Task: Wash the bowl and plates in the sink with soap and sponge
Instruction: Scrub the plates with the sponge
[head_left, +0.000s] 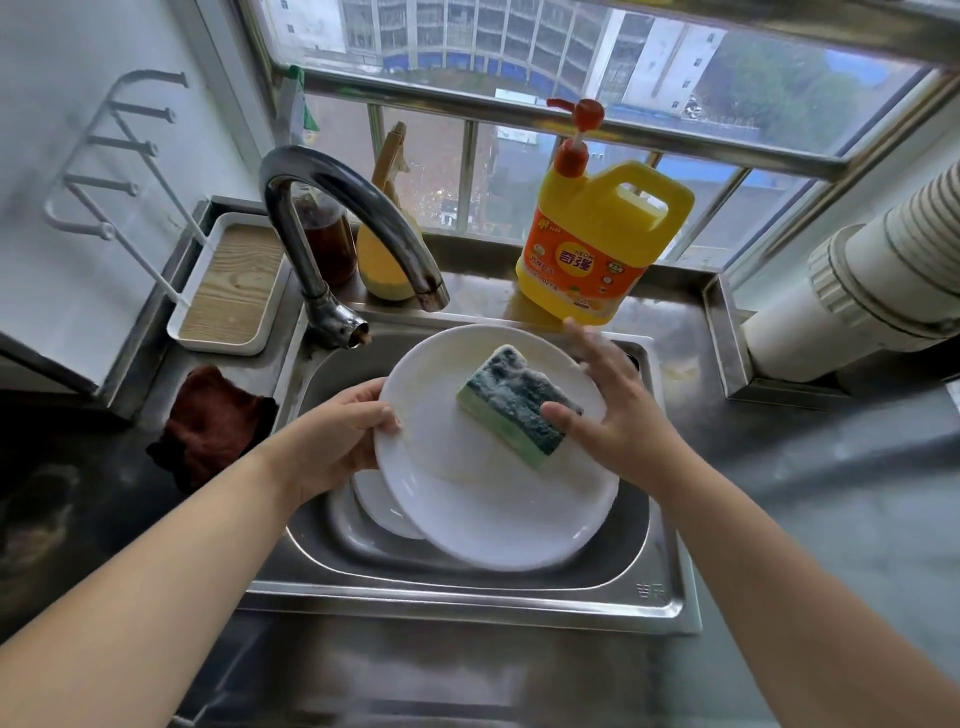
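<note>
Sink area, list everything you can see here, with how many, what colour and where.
plate: one, white, held tilted over the sink
sponge: one, green with dark soapy top, on the plate
dishes below: white, in the sink under the plate, count unclear
sink: one, steel, centre
faucet: one, chrome, behind the sink at left
soap jug: one, yellow with orange pump, on the ledge by the window
cloth: one, dark red, left of the sink
tray: one, white with wood insert, far left
brown bottle: one, behind the faucet
left hand: grip on the plate's left rim
right hand: thumb on the sponge, fingers spread
</note>
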